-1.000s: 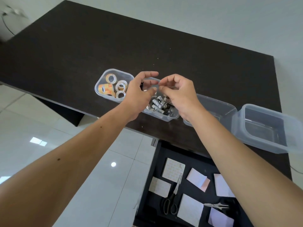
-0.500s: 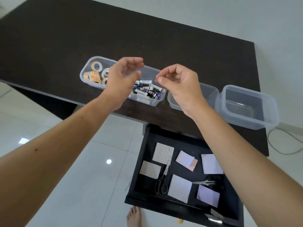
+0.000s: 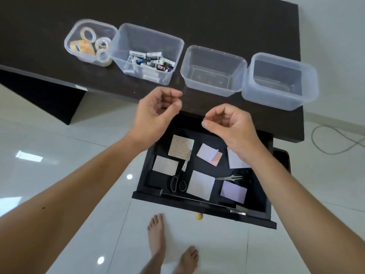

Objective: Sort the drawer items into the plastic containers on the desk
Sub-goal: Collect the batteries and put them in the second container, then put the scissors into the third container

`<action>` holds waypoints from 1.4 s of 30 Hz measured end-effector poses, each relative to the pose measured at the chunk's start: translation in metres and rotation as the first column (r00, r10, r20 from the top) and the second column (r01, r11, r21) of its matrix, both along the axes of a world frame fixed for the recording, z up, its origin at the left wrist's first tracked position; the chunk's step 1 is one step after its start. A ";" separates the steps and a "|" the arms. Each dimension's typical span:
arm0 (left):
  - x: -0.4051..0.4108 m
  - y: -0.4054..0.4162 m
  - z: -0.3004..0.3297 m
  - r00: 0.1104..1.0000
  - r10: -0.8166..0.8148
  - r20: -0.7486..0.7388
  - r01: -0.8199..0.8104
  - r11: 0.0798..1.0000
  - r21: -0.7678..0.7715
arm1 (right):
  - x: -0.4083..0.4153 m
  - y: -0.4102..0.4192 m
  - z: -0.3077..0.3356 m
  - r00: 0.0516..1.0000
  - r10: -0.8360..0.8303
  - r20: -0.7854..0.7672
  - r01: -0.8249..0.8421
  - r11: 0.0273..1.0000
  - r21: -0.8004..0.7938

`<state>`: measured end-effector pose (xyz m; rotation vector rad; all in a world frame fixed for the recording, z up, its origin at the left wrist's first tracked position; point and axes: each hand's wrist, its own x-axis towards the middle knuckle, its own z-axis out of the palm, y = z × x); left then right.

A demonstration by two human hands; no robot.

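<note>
Four clear plastic containers stand in a row on the dark desk (image 3: pixel 217 22). The leftmost container (image 3: pixel 75 34) holds tape rolls (image 3: pixel 87 42). The second container (image 3: pixel 150 38) holds batteries (image 3: pixel 152 61). The third container (image 3: pixel 213 56) and fourth container (image 3: pixel 280 64) hold nothing. Below the desk edge the black drawer (image 3: pixel 197 204) is pulled out, with several sticky note pads (image 3: pixel 200 184) and two pairs of scissors (image 3: pixel 178 180) inside. My left hand (image 3: pixel 154 115) and my right hand (image 3: pixel 231 125) hover over the drawer's back, fingers loosely curled, each holding nothing.
White tiled floor lies around the desk, with my bare feet (image 3: pixel 171 246) below the drawer front. A grey cable (image 3: pixel 335 141) loops on the floor at the right. A small wooden knob (image 3: pixel 198 216) shows under the drawer front.
Both hands drew back from the battery container toward me and now hang over the open drawer. The view tilted down, showing more of the drawer and floor.
</note>
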<state>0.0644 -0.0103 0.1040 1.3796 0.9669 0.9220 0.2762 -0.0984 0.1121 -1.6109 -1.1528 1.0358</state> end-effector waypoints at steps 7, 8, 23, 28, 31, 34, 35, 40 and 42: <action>0.004 -0.066 -0.069 0.943 -0.220 -0.248 0.190 0.972 -0.138 | 0.037 -0.075 -0.060 0.990 0.109 0.091 -0.084 0.966 -0.243; 0.004 -0.070 -0.077 0.929 -0.245 -0.276 0.206 0.965 -0.162 | 0.043 -0.084 -0.069 0.985 0.131 0.108 -0.096 0.954 -0.284; 0.002 -0.085 -0.116 0.624 -0.213 -0.752 0.092 0.975 -0.200 | 0.056 -0.102 -0.125 0.774 0.375 0.510 -0.170 0.900 -0.402; 0.005 -0.083 -0.119 0.600 -0.248 -0.761 0.121 0.968 -0.220 | 0.055 -0.101 -0.127 0.691 0.427 0.584 -0.167 0.880 -0.446; 0.007 -0.083 -0.119 0.599 -0.292 -0.746 0.140 0.955 -0.261 | 0.055 -0.101 -0.128 0.689 0.437 0.579 -0.166 0.872 -0.460; 0.005 -0.083 -0.117 0.626 -0.313 -0.714 0.141 0.946 -0.292 | 0.054 -0.103 -0.125 0.652 0.492 0.577 -0.210 0.849 -0.485; 0.005 -0.083 -0.116 0.645 -0.312 -0.698 0.140 0.946 -0.293 | 0.053 -0.104 -0.124 0.633 0.511 0.581 -0.229 0.841 -0.491; 0.000 -0.082 -0.115 0.743 -0.315 -0.591 0.135 0.935 -0.328 | 0.053 -0.109 -0.114 0.657 0.468 0.591 -0.239 0.873 -0.425; -0.001 -0.081 -0.116 0.793 -0.291 -0.536 0.094 0.927 -0.364 | 0.053 -0.107 -0.106 0.725 0.414 0.550 -0.200 0.891 -0.407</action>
